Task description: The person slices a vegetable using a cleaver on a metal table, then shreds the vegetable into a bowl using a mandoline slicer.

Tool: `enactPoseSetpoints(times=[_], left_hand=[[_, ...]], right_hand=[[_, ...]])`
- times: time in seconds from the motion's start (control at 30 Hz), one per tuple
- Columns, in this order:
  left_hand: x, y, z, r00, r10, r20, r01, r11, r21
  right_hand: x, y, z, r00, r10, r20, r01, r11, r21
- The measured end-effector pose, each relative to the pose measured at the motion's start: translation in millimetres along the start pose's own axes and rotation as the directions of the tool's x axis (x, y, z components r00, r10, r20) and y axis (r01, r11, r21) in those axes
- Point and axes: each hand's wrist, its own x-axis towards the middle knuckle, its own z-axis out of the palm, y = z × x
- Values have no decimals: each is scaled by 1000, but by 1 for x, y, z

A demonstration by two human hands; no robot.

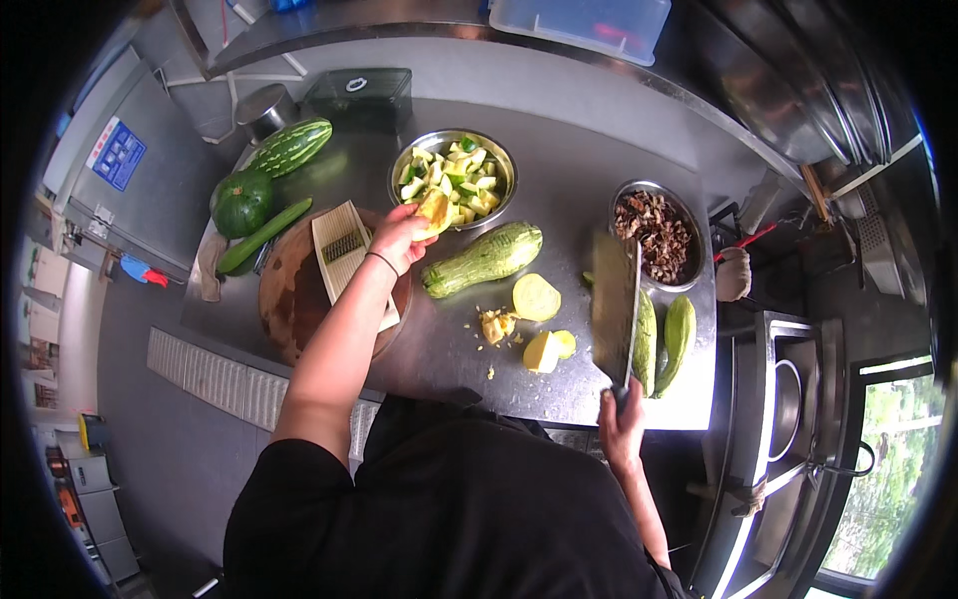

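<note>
My left hand holds a hollowed piece of yellow squash at the near rim of a steel bowl. Cut green-skinned squash chunks fill that bowl. In my right hand is the handle of a cleaver, its broad blade pointing away from me. Partly behind the blade lie two pale green squashes. Between my hands rest a whole mottled green squash, a round cut end, a yellow squash chunk and scooped seed pulp.
A round wooden chopping board carries a mandoline slicer. At the left are a striped green squash, a round dark green squash and a cucumber. A steel bowl of brown chopped pieces stands at right. A shelf overhangs the back.
</note>
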Motion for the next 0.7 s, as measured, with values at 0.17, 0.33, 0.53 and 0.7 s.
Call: enactPoseSetpoints(times=[0.17, 0.33, 0.53, 0.7], left_hand=[[20, 10, 2, 993, 95, -72, -83, 985, 149], [43, 20, -7, 941, 324, -96, -254, 865, 432], [65, 19, -23, 880, 473, -46, -331, 679, 655], [62, 21, -16, 868, 495, 46, -368, 577, 730]], right_hand=[[72, -93, 59, 961, -257, 102, 259, 966, 0], [109, -132, 113, 944, -264, 200, 292, 948, -126], [116, -143, 147, 960, -197, 198, 229, 961, -154], [110, -164, 146, 968, -222, 115, 233, 969, -88]])
